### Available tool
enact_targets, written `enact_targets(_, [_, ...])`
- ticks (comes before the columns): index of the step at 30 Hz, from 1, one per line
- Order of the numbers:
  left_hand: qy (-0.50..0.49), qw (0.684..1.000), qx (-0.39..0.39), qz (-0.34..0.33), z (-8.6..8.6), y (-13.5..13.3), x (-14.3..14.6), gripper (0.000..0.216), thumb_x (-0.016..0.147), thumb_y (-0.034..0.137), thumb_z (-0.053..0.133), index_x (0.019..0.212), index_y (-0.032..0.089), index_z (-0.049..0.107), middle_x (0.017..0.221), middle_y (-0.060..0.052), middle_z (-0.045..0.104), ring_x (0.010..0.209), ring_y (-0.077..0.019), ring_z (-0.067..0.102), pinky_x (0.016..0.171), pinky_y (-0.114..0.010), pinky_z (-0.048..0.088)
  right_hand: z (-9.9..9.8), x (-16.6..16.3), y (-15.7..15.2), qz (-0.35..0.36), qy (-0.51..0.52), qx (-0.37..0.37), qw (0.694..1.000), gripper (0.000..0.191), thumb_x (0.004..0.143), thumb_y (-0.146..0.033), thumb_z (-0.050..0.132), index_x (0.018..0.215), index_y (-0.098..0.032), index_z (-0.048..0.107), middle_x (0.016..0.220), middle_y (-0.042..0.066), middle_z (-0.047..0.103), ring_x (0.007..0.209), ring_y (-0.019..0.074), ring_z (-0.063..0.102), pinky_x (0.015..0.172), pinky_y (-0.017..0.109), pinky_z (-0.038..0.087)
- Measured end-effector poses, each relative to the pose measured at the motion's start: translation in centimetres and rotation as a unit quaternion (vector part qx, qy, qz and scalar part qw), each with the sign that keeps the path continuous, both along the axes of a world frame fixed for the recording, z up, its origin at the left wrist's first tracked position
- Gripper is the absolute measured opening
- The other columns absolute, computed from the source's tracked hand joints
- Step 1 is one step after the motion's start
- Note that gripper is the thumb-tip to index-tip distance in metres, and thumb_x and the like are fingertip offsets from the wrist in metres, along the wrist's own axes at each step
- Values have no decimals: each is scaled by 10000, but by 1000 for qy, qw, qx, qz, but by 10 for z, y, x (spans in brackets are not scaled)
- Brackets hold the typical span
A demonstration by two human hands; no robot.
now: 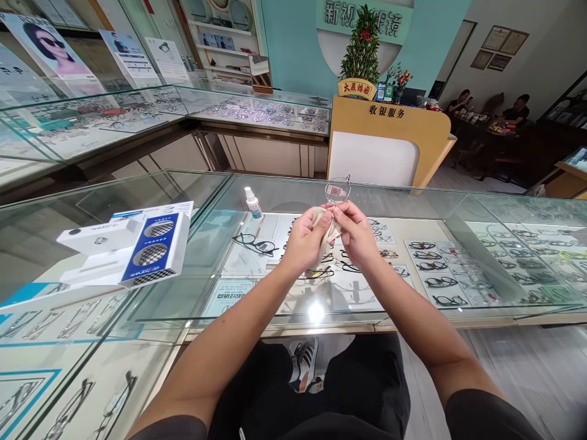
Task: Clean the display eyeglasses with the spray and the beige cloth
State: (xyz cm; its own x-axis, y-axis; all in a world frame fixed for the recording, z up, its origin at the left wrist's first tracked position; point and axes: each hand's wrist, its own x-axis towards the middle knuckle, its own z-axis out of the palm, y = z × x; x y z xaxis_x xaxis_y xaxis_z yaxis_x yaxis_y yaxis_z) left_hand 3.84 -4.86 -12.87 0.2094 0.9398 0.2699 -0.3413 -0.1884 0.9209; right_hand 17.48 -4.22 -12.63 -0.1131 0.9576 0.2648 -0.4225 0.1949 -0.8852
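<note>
Left grip [304,239] closed on cloth [326,231], wrapping it against frame. Right grip [356,235] closed on glasses [338,190], steadying them (lens raised, likely for reach). Held above glass desk [403,205], spray bottle [253,205] near left.

Bare countertop [413,205] right; spray bottle [252,203], black glasses [255,245] left
</note>
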Motion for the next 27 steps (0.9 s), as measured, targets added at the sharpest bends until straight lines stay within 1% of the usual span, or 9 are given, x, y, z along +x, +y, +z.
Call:
enact_targets(3, [29, 1000, 4, -7, 0, 4, -8, 599, 925, 767, 767, 1060, 185, 721, 766, -19, 714, 674, -150, 632, 618, -266, 488, 1, 4, 3, -17, -1, 1, 1000, 348, 820, -577, 925, 858, -273, 761, 1101, 26, 785, 782, 159, 623, 522, 268, 447])
enact_targets(7, [61, 996, 12, -59, 1, 9, -18, 558, 919, 694, 817, 1117, 177, 746, 930, -53, 781, 792, -166, 691, 692, -266, 527, 4, 8, 7, -45, 5, 7, 999, 361, 783, -568, 950, 809, -275, 740, 1043, 34, 774, 1026, 214, 689, 687, 285, 548])
enact_targets(10, [63, 994, 0, -87, 3, 9, -19, 628, 855, 616, 913, 1251, 176, 702, 922, -41, 777, 794, -171, 717, 708, -270, 561, 5, 5, 5, -36, 16, -2, 999, 383, 775, -579, 960, 829, -271, 738, 1048, 26, 759, 926, 187, 672, 585, 263, 511])
enact_targets(13, [64, 996, -14, -55, 5, 4, -14, 685, 804, 614, 955, 1246, 177, 666, 837, 1, 730, 686, -138, 678, 627, -250, 552, 3, 0, 1, -14, 18, -18, 1000, 396, 796, -597, 946, 879, -270, 737, 1095, 16, 742, 772, 148, 612, 442, 242, 428])
enact_targets(17, [54, 998, 12, 10, 6, -1, -6, 613, 819, 697, 908, 1084, 188, 690, 779, 34, 655, 578, -93, 577, 527, -233, 503, -1, -4, -3, -7, 20, 1, 1000, 397, 827, -605, 924, 902, -273, 718, 1128, 15, 728, 776, 155, 628, 438, 257, 495])
enact_targets(21, [47, 998, 22, 28, 3, 0, -1, 617, 862, 791, 815, 1019, 202, 714, 745, 9, 667, 632, -142, 640, 581, -274, 526, -3, -3, -2, -19, 6, 12, 1000, 371, 864, -593, 899, 892, -276, 708, 1089, 7, 750, 711, 131, 584, 442, 247, 422])
enact_targets(23, [53, 997, 27, 44, 1, 1, -1, 617, 887, 816, 769, 987, 208, 731, 770, -9, 688, 705, -158, 657, 647, -284, 534, -2, -1, 0, -32, 0, 21, 999, 346, 875, -575, 894, 884, -280, 715, 1062, 8, 766, 781, 144, 635, 551, 262, 495])
enact_targets(25, [77, 994, 41, 62, 2, 3, -4, 607, 906, 818, 745, 928, 212, 734, 778, -14, 685, 740, -160, 626, 672, -282, 515, 1, 3, 3, -54, 3, 39, 998, 348, 867, -574, 896, 856, -282, 707, 1038, 14, 776, 946, 179, 704, 784, 306, 591])
enact_targets(27, [105, 988, 60, 94, 6, 5, -11, 614, 915, 824, 728, 883, 211, 731, 777, -17, 675, 744, -165, 588, 672, -286, 493, 5, 9, 7, -81, 7, 50, 995, 365, 856, -586, 889, 835, -285, 684, 1044, 22, 788, 1070, 205, 719, 960, 353, 586])
